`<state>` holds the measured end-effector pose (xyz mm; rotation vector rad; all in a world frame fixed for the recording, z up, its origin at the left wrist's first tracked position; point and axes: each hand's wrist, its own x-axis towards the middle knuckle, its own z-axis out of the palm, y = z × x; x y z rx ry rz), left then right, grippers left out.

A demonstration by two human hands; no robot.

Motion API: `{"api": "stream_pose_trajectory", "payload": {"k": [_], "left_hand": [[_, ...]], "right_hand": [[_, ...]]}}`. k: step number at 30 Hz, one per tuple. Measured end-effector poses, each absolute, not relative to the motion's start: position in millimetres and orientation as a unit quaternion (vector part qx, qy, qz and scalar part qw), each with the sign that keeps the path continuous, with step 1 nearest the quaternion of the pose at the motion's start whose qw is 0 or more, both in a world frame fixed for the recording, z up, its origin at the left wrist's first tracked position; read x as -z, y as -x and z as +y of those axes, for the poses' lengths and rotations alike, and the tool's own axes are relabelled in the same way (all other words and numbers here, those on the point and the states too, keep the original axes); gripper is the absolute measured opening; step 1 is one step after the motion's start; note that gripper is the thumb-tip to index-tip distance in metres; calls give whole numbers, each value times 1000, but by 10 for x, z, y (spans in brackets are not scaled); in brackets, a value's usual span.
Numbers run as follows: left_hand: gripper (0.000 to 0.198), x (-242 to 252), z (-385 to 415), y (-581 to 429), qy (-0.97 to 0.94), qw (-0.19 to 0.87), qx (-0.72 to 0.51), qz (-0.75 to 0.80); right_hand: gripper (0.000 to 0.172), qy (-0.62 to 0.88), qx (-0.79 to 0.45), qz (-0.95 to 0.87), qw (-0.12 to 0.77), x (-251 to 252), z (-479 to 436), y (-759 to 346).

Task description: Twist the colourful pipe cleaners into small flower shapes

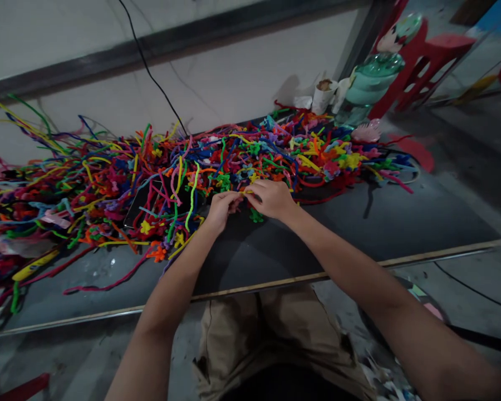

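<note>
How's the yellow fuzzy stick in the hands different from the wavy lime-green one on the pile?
The yellow stick is held between the left hand and right hand; the lime-green stick rests on the pile. Little of the yellow stick shows, while the lime-green stick looks long and wavy. Both are thin.

- The heap of sticks looks soft and fuzzy, like fluffy string.
- The table top is smooth, with a little shine on it.
- Its front edge looks like bare wood.
- The green bottle is shiny plastic, see-through in places.
- The red stool is smooth plastic.
- The white cup looks like paper.
- The trousers are dull, wrinkly cloth.
</note>
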<state>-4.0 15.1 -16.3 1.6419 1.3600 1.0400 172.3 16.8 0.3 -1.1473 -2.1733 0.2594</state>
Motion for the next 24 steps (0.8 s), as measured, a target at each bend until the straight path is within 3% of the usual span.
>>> {"api": "stream_pose_trajectory", "payload": {"k": [6,11,14,18,21,24], "left_hand": [[24,31,128,239,-854,-9,-350,384],[22,-8,92,233,-878,-101,-310,349],[21,4,39,98,-813,-16,-396,427],[28,19,41,-18,-641,252,-507,519],[33,26,99,17,-560,410,-531,486],[40,35,148,75,-543,493,-510,450]], "right_hand": [[21,417,-274,-790,355,69,311,-1810],[20,395,-301,-784,373,91,298,-1795],[22,394,-209,-792,416,91,220,-1726],[22,421,-116,-767,470,72,146,-1624],[26,412,-206,-745,483,82,190,-1606],[38,390,-349,-711,470,118,271,-1635]]}}
